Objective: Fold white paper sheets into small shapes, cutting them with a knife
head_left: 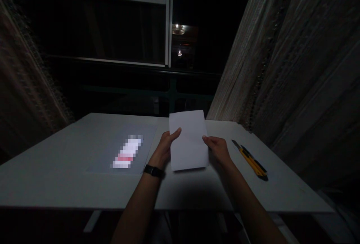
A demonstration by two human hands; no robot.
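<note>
Both left hand (165, 145) and right hand (219, 148) clamped the white paper (189, 150) between them; a rightward sweep risked cuts from the yellow utility knife (250, 161) right of that grip, blade seemingly out.

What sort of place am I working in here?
Probably a room in a home, perhaps at night: a plain white table stands by a dark window with a pale frame, and long, textured fabric curtains hang on both sides.
</note>
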